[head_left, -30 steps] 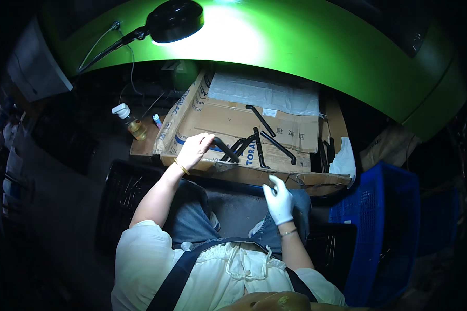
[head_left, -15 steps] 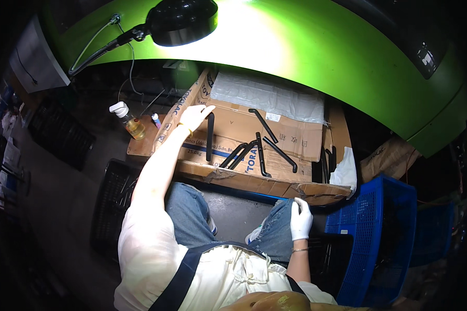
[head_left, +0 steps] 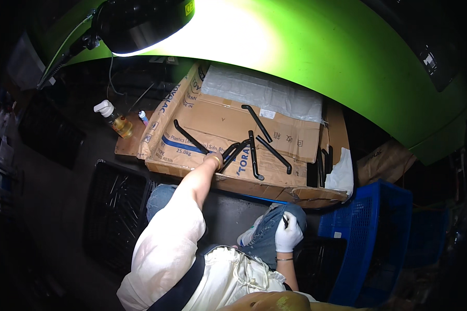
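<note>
In the shallow cardboard box point(head_left: 228, 182), several slim black plastic bars with bent ends lie scattered. My left hand point(head_left: 216, 157) reaches down at the box's near side, against the lower end of one slanting black bar point(head_left: 189, 136) and next to a crossed pair of bars point(head_left: 235, 154). Its fingers are mostly hidden, so its grip cannot be made out. Above my knee, my white-gloved right hand point(head_left: 289, 236) is closed, and a short black object point(head_left: 285, 222) pokes out of it. Further bars point(head_left: 273, 154) rest right of the pair.
A black lamp point(head_left: 142, 26) hangs over the far left, before a green machine cover point(head_left: 316, 57). A pump bottle point(head_left: 117, 122) stands left of the box. On the floor are a black crate point(head_left: 96, 207) with dark bars at left and blue crates point(head_left: 355, 238) at right.
My left hand has come down and right, toward the near side of the box. The bar beside it was upright and now slants. In my right hand a short black object has come into sight.
</note>
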Action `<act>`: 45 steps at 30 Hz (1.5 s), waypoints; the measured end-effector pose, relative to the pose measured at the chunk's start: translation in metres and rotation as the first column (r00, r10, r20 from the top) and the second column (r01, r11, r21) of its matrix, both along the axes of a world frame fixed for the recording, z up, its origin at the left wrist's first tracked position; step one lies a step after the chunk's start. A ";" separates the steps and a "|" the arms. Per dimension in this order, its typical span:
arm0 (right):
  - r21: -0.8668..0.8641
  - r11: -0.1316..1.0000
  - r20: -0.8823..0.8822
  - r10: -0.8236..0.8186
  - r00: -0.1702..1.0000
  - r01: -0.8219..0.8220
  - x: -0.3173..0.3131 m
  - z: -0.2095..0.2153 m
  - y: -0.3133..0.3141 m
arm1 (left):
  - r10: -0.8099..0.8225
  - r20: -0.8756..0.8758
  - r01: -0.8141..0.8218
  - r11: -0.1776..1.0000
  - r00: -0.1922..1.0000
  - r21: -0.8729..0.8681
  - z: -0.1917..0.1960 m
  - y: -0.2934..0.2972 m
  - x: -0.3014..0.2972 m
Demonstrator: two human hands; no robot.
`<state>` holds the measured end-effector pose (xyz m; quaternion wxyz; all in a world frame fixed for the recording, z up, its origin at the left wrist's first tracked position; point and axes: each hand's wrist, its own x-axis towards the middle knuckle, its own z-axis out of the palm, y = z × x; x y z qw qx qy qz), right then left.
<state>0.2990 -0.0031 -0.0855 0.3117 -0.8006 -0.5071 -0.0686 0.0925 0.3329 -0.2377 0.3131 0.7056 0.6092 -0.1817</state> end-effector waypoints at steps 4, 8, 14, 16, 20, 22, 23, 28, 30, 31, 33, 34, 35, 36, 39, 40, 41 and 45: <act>-0.005 1.000 0.032 0.021 0.999 -0.021 -0.004 -0.001 0.003 | -0.135 0.058 0.142 0.980 0.989 -0.137 -0.042 0.017 -0.034; 0.002 0.999 0.052 0.032 0.998 -0.032 -0.007 -0.001 0.000 | -0.179 0.174 0.193 0.979 0.968 -0.071 -0.040 0.002 -0.030; -0.029 0.999 0.029 0.036 0.999 -0.035 -0.006 -0.004 0.000 | 0.060 0.698 -0.299 0.927 0.714 0.227 0.053 -0.020 -0.033; -0.144 0.990 -0.030 -0.005 1.000 0.000 -0.007 0.003 0.003 | 0.275 0.871 -0.282 0.945 0.407 -0.166 0.104 -0.051 -0.034; 0.044 0.970 -0.287 0.242 0.927 -0.240 -0.030 0.028 0.031 | 0.590 0.807 0.031 0.806 0.018 -0.591 0.178 -0.148 -0.048; 0.183 0.918 -0.453 0.397 0.798 -0.352 -0.056 0.038 0.050 | 0.625 0.780 0.110 0.775 0.019 -0.623 0.190 -0.189 -0.051; 0.286 0.874 -0.514 0.485 0.707 -0.392 -0.066 0.041 0.061 | 0.599 0.799 0.115 0.791 0.053 -0.601 0.192 -0.206 -0.051; 0.083 0.891 -0.913 0.247 0.325 -0.446 -0.093 0.077 0.082 | 0.610 0.792 0.154 0.786 -0.037 -0.599 0.205 -0.276 -0.052; 0.081 0.906 -0.954 0.191 0.230 -0.414 -0.090 0.084 0.083 | 0.644 0.760 0.210 0.757 -0.081 -0.619 0.215 -0.288 -0.058; 0.103 0.912 -0.961 0.194 0.196 -0.397 -0.088 0.086 0.083 | 0.653 0.753 0.209 0.749 -0.079 -0.628 0.217 -0.293 -0.061; 0.141 0.922 -0.949 0.229 0.217 -0.360 -0.090 0.078 0.082 | 0.593 0.797 0.198 0.799 -0.110 -0.568 0.221 -0.302 -0.066; 0.112 0.919 -0.946 0.216 0.244 -0.379 -0.090 0.080 0.080 | 0.596 0.798 0.189 0.797 -0.092 -0.573 0.225 -0.304 -0.067; 0.083 0.914 -0.941 0.203 0.271 -0.397 -0.091 0.082 0.078 | 0.601 0.794 0.189 0.793 -0.090 -0.579 0.224 -0.305 -0.068; 0.089 0.913 -0.946 0.202 0.252 -0.397 -0.092 0.083 0.075 | 0.596 0.797 0.200 0.797 -0.100 -0.570 0.223 -0.306 -0.069; 0.093 0.904 -0.959 0.194 0.205 -0.418 -0.092 0.080 0.073 | 0.587 0.803 0.149 0.807 -0.105 -0.571 0.223 -0.312 -0.067; 0.045 0.880 -0.956 0.175 0.234 -0.472 -0.093 0.080 0.071 | 0.655 0.743 0.138 0.755 -0.139 -0.641 0.222 -0.312 -0.067; 0.041 0.881 -0.958 0.169 0.232 -0.472 -0.095 0.082 0.069 | 0.716 0.676 0.130 0.697 -0.174 -0.705 0.221 -0.312 -0.066; 0.123 0.842 -0.953 0.247 0.172 -0.525 -0.098 0.091 0.056 | 0.802 0.551 0.215 0.594 -0.231 -0.775 0.214 -0.308 -0.068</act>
